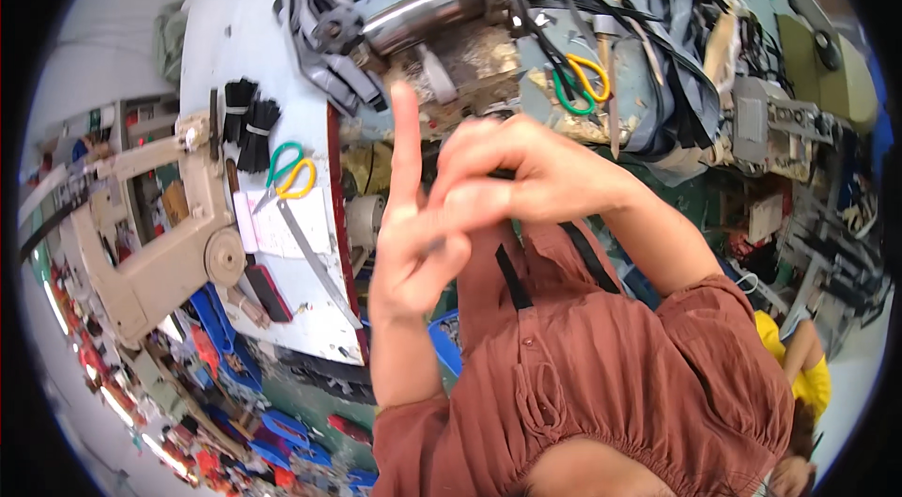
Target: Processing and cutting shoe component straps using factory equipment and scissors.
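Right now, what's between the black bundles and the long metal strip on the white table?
In the head view, scissors with green and yellow handles lie between the black bundles and the metal strip.

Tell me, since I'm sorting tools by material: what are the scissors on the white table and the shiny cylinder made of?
The scissors look like bare steel blades with glossy green and yellow plastic handles. The cylinder looks like polished metal, from its mirror-like highlights; the exact metal can't be told.

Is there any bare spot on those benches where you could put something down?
Yes: the pale tabletop is bare above the black bundles, and again below the scissors and paper slip, beside the sewing machine. The bench behind the raised hands, left hand and right hand, is crowded with straps, tools and a metal cylinder.
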Motion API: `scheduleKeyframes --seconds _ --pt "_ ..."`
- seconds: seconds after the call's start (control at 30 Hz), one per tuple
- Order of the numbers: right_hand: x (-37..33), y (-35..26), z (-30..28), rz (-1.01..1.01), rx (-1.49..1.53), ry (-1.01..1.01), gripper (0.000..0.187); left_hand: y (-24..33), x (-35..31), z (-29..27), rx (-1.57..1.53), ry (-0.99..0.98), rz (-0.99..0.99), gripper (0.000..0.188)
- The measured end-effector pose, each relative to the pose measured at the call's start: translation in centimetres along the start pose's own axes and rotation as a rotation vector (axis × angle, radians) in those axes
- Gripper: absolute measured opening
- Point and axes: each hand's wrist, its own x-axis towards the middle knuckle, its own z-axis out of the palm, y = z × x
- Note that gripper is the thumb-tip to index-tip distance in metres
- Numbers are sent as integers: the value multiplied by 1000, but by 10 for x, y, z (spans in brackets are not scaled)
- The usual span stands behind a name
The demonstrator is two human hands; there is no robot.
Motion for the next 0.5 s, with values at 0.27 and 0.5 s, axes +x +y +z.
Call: scheduleKeyframes --seconds 0.27,0.5 --pt "-16 0 33 39 666 -513 24 26 -3 -22 -71 -585 -55 29" --pt "-26 -26 13 325 496 95 9 -2 1 9 -412 43 -296 94"
